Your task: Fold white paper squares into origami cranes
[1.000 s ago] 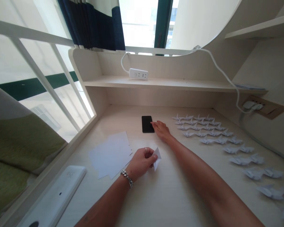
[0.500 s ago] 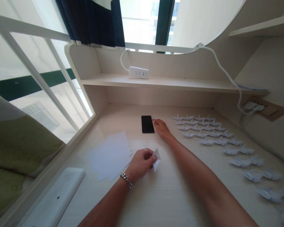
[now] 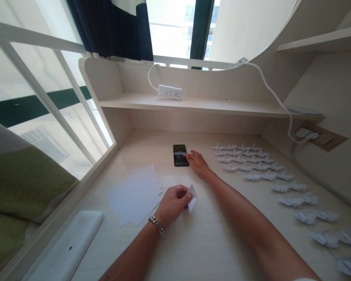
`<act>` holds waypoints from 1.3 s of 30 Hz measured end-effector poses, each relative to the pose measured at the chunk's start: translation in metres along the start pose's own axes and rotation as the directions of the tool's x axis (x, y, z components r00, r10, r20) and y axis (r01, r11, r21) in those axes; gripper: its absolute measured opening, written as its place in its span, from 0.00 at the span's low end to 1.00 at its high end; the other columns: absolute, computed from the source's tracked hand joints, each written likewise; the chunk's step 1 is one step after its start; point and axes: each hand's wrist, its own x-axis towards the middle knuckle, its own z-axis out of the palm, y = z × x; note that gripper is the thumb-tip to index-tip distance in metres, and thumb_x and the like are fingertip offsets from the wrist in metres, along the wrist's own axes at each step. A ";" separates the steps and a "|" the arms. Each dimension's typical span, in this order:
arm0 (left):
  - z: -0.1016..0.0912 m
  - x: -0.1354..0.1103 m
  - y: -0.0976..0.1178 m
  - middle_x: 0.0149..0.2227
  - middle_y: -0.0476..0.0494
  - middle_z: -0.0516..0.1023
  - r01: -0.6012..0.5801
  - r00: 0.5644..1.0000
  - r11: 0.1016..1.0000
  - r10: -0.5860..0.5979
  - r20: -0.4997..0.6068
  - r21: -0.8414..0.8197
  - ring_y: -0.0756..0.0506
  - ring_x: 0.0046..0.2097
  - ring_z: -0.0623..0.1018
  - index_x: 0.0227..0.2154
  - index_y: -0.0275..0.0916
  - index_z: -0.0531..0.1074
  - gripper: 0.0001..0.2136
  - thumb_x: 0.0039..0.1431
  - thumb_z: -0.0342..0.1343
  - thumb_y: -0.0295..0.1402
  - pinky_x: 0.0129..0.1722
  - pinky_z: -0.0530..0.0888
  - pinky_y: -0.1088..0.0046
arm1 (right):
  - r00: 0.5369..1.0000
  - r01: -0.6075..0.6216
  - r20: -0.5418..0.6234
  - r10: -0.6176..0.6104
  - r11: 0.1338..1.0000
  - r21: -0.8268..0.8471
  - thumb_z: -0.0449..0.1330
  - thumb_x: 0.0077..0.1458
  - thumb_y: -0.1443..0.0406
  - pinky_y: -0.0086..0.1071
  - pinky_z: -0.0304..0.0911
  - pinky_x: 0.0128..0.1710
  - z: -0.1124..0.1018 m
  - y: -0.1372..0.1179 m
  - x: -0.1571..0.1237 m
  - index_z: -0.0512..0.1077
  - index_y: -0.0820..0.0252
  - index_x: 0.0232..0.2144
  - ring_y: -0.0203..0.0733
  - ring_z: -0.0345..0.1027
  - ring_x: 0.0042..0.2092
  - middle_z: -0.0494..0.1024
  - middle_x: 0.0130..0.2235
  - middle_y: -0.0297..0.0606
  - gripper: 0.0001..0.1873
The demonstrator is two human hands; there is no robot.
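My left hand [image 3: 175,201] pinches a small folded piece of white paper [image 3: 193,199] between thumb and fingers, above the desk. My right hand [image 3: 197,163] reaches to the smartphone [image 3: 180,160], with a fingertip at the right edge of its screen and the other fingers apart. The phone lies flat and its screen is lit. To the left of my left hand, a fanned pile of white paper sheets [image 3: 134,193] rests on the desk. Rows of folded white paper cranes [image 3: 250,159] stand right of my right forearm.
A long white box-like object [image 3: 67,242] lies at the desk's left front, beside a railing [image 3: 41,89]. On the shelf [image 3: 204,106] above the desk sits a white power strip [image 3: 170,92]. A white cable [image 3: 273,91] runs down to a wall socket [image 3: 321,135] at right.
The phone's screen has gone from dark to lit. My right hand's fingers have shifted slightly onto the phone's edge. My left hand still holds the folded paper. The view has tilted a little.
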 end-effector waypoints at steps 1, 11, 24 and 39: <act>0.000 0.000 0.000 0.21 0.51 0.72 -0.003 1.000 1.000 0.003 0.001 0.003 0.52 0.22 0.68 0.25 0.34 0.70 0.10 0.45 0.60 0.37 0.24 0.65 0.76 | 1.000 -0.001 0.002 0.001 1.000 -0.002 0.37 0.62 0.46 0.45 0.46 0.61 0.000 0.000 0.001 0.71 0.54 0.53 0.54 0.52 0.61 0.61 0.61 0.48 0.33; 0.000 0.000 -0.001 0.21 0.51 0.71 -0.008 1.000 1.000 0.008 0.010 0.021 0.52 0.21 0.68 0.24 0.35 0.69 0.09 0.46 0.59 0.37 0.24 0.65 0.75 | 0.998 -0.034 0.046 0.034 0.999 -0.012 0.41 0.60 0.45 0.44 0.43 0.62 -0.004 -0.009 -0.001 0.75 0.50 0.47 0.53 0.49 0.63 0.60 0.63 0.41 0.30; -0.001 0.004 -0.006 0.22 0.49 0.73 0.020 0.999 0.999 -0.021 -0.030 -0.035 0.51 0.23 0.70 0.25 0.35 0.70 0.11 0.44 0.60 0.38 0.25 0.67 0.75 | 0.970 -0.188 -0.100 0.223 0.943 0.276 0.37 0.63 0.48 0.37 0.59 0.53 -0.014 -0.016 -0.013 0.74 0.62 0.44 0.45 0.68 0.52 0.76 0.49 0.47 0.34; 0.010 -0.008 0.009 0.19 0.51 0.71 -0.135 0.991 0.964 0.132 0.028 0.227 0.51 0.21 0.69 0.23 0.36 0.73 0.12 0.48 0.60 0.41 0.23 0.64 0.76 | 0.975 -0.216 0.112 0.194 0.678 0.703 0.65 0.44 0.54 0.33 0.62 0.32 -0.040 -0.066 -0.134 0.79 0.62 0.25 0.40 0.69 0.29 0.78 0.26 0.38 0.15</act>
